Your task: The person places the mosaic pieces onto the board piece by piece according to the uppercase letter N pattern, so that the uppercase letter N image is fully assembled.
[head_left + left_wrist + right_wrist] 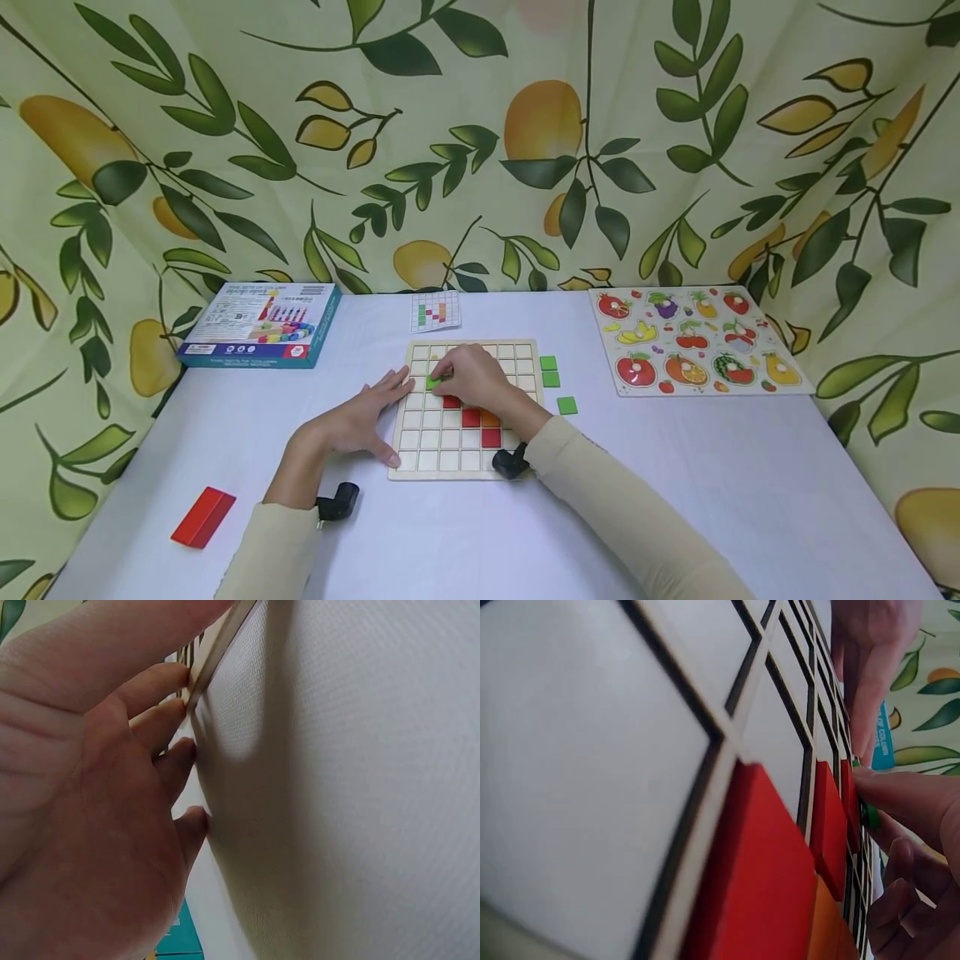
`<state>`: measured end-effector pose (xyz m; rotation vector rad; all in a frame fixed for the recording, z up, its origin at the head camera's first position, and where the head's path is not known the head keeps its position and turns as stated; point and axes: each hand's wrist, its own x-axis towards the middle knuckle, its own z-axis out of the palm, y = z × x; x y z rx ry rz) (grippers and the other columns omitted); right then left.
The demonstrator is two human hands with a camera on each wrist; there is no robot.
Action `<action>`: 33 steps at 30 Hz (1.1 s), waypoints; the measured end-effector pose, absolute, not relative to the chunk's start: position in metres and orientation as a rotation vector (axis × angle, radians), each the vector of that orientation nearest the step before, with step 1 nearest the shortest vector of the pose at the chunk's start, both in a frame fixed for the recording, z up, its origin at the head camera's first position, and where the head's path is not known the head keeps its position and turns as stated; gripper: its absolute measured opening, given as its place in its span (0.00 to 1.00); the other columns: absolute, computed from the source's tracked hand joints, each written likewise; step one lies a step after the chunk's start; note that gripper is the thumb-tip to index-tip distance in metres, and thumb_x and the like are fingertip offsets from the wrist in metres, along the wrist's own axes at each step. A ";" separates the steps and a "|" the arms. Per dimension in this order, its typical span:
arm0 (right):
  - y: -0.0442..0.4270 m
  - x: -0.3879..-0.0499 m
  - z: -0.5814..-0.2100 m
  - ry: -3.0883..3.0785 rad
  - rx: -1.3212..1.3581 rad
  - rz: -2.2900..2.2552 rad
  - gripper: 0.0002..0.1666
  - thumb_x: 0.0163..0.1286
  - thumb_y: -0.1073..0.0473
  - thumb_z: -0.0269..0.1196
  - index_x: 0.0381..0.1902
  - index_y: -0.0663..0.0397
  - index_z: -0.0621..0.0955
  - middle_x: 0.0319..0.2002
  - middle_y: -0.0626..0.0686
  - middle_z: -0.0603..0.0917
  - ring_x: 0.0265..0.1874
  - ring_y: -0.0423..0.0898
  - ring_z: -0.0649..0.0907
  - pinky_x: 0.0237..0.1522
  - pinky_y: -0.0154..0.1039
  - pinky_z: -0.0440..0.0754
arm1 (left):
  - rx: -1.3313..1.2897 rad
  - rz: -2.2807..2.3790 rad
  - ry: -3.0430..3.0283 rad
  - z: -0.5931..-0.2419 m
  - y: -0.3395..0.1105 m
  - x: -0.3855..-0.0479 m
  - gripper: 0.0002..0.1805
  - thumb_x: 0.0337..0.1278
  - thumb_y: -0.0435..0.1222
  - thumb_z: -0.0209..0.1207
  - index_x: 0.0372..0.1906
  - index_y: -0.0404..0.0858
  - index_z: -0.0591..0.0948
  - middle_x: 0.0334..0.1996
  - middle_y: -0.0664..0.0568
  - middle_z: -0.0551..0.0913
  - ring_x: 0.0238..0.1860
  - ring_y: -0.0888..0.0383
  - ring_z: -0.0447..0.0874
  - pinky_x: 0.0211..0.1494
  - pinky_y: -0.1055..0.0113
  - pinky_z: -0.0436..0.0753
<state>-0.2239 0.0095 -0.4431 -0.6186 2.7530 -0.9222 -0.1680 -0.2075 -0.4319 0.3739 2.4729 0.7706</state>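
Observation:
A wooden grid board (420,477) lies on the table, with red tiles (470,417) and an orange tile (490,419) in its cells. My right hand (474,377) pinches a green tile (432,383) over the board's upper left part; in the right wrist view the green tile (870,815) shows between thumb and finger. The left hand (360,421) is spread along the board's left edge, thumb near the lower corner. In the left wrist view, fingertips of that hand (112,787) touch the board's edge (217,656).
Three green tiles (567,405) lie right of the board. A small pattern card (435,312) stands behind it. A boxed set (258,325) is at the back left, a fruit puzzle board (697,342) at the back right, and a red block (203,517) at the front left.

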 end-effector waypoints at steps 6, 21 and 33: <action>0.006 -0.222 -0.442 2.783 -0.573 -0.886 0.07 0.60 0.54 0.77 0.37 0.44 0.93 0.43 0.45 0.92 0.41 0.40 0.83 0.41 0.34 0.80 | 0.354 0.758 2.478 -0.432 -0.207 -0.168 0.65 0.33 0.45 0.82 0.81 0.47 0.58 0.86 0.53 0.43 0.86 0.42 0.33 0.83 0.33 0.47; 0.004 -0.222 -0.439 2.778 -0.549 -0.813 0.07 0.62 0.53 0.75 0.39 0.42 0.93 0.48 0.46 0.91 0.48 0.42 0.84 0.43 0.36 0.81 | 0.351 0.776 2.489 -0.430 -0.208 -0.168 0.66 0.31 0.44 0.83 0.81 0.46 0.59 0.86 0.52 0.43 0.85 0.40 0.34 0.82 0.31 0.48; 0.010 -0.225 -0.435 2.701 -0.658 -0.812 0.10 0.64 0.52 0.74 0.42 0.45 0.91 0.49 0.46 0.91 0.43 0.41 0.83 0.46 0.37 0.81 | 0.350 0.793 2.483 -0.430 -0.209 -0.167 0.66 0.31 0.45 0.83 0.81 0.46 0.59 0.86 0.52 0.43 0.85 0.37 0.34 0.81 0.29 0.48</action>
